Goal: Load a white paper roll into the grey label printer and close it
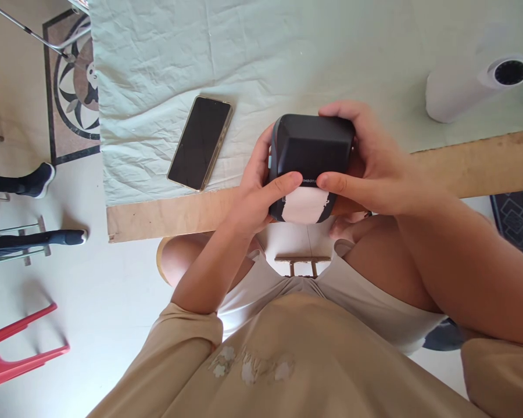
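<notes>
Printer (311, 152), black and boxy: we clasp it between left hand (257, 191) and right hand (366, 168), both thumbs meeting beside its white label (304, 206) (phone (200, 143) lies apart, leftward, on the table (165, 220)).

Both hands, left hand (255, 194) and right hand (370, 168), grip a black rounded plastic box (311, 154) with white label paper (304, 206); a dark glass smartphone (200, 142) lies at its nine o'clock.
</notes>
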A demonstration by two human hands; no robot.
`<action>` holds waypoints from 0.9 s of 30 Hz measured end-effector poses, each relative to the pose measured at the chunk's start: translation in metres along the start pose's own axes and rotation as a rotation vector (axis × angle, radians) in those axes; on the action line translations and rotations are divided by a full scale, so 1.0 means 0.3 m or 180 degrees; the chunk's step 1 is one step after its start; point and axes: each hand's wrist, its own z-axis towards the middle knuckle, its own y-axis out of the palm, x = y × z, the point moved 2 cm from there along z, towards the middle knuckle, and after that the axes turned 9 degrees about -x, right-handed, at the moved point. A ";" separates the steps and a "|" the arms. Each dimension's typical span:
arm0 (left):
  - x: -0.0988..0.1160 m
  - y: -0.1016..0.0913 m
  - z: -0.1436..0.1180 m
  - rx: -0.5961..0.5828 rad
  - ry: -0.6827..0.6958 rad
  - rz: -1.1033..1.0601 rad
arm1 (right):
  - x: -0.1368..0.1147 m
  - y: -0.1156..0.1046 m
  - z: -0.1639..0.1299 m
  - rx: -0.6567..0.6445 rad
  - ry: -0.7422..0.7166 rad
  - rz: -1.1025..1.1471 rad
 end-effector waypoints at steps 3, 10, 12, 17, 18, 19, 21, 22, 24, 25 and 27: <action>0.004 0.007 0.005 -0.0042 0.0081 -0.0183 | 0.017 -0.011 -0.012 0.0141 -0.0075 -0.0356; 0.005 0.016 0.022 0.0170 0.0104 -0.0150 | -0.034 -0.051 -0.039 0.0340 -0.0201 -0.0827; 0.011 0.017 0.024 0.0151 0.0043 -0.0179 | -0.044 -0.059 -0.041 0.0237 -0.0367 -0.0927; 0.026 0.032 0.023 0.0231 0.0024 -0.0385 | -0.065 -0.064 -0.046 0.0461 -0.0554 -0.1389; 0.026 0.037 0.020 0.0256 0.0031 -0.0466 | -0.075 -0.060 -0.048 0.0667 -0.0685 -0.1515; 0.026 0.041 0.018 0.0225 0.0038 -0.0552 | -0.088 -0.054 -0.051 0.0928 -0.0834 -0.1553; 0.028 0.048 0.012 0.0044 0.0092 -0.0613 | -0.112 -0.038 -0.054 0.1445 -0.0933 -0.1344; 0.029 0.049 0.010 -0.0036 0.0122 -0.0546 | -0.122 -0.030 -0.054 0.1672 -0.0909 -0.1142; 0.033 0.047 0.007 -0.0046 0.0097 -0.0281 | -0.140 -0.016 -0.054 0.2051 -0.0806 -0.0783; 0.034 0.046 0.008 0.0020 0.0032 -0.0159 | -0.148 -0.011 -0.054 0.2159 -0.0776 -0.0759; 0.038 0.046 0.008 0.0124 -0.0082 -0.0006 | -0.161 -0.007 -0.053 0.2243 -0.0814 -0.0988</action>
